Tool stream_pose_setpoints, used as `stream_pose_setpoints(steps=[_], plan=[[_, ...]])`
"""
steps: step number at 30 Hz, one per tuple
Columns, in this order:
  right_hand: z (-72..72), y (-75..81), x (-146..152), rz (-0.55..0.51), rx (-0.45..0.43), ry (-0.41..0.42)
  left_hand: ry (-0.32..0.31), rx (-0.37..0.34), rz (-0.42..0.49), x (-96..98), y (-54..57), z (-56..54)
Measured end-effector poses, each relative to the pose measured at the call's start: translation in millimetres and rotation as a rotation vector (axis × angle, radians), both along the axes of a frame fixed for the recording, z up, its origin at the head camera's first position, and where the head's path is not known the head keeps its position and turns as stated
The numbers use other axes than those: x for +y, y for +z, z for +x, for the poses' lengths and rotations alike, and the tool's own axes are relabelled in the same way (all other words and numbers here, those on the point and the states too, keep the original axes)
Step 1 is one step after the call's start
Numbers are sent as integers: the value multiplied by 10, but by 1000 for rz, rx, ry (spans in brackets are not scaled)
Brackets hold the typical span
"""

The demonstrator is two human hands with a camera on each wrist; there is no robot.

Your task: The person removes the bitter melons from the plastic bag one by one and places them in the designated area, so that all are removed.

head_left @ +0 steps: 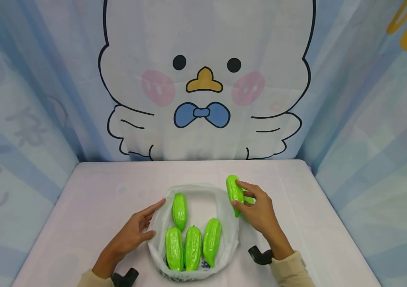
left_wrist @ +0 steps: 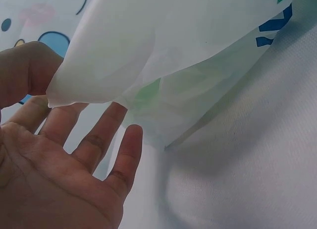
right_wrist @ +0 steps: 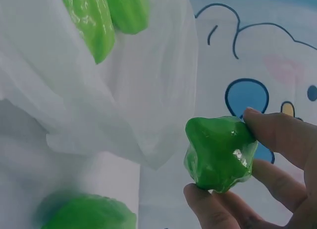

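My right hand (head_left: 261,209) pinches a glossy green pepper (head_left: 234,190) between thumb and fingers, just outside the right rim of a white plastic bag (head_left: 226,251). In the right wrist view the lobed end of this pepper (right_wrist: 220,152) faces the camera. Another green pepper (head_left: 249,200) lies on the table, partly hidden behind that hand. My left hand (head_left: 132,233), fingers extended and spread, touches the bag's left side. Inside the open bag lie several green peppers (head_left: 192,247), three side by side near the front and one (head_left: 179,211) farther back.
A white cloth covers the table (head_left: 99,191). Behind it hangs a curtain (head_left: 203,32) printed with a cartoon bird, and more curtain stands at both sides. Black wrist mounts (head_left: 261,255) sit near both sleeves.
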State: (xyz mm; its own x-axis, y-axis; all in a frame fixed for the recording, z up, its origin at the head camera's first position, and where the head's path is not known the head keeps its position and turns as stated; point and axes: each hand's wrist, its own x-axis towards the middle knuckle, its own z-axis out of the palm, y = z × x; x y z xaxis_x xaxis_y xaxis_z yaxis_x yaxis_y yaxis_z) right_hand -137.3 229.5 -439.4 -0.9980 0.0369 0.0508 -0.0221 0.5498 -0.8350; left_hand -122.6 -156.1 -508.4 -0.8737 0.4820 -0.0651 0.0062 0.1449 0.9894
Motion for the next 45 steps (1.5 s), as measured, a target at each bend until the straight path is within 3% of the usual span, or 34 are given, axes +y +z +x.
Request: stream_pose_setpoints(steps=[14,26,45], plan=[[-61,-85,420,39,-55,-137,-2,21,0,2,-12,-5],[-117,-254,701,24,-148,-228,2,17,0,-3,-6,-2],[-160,-550,815,40,-258,-266,10,3,-12,-12,-9,1]])
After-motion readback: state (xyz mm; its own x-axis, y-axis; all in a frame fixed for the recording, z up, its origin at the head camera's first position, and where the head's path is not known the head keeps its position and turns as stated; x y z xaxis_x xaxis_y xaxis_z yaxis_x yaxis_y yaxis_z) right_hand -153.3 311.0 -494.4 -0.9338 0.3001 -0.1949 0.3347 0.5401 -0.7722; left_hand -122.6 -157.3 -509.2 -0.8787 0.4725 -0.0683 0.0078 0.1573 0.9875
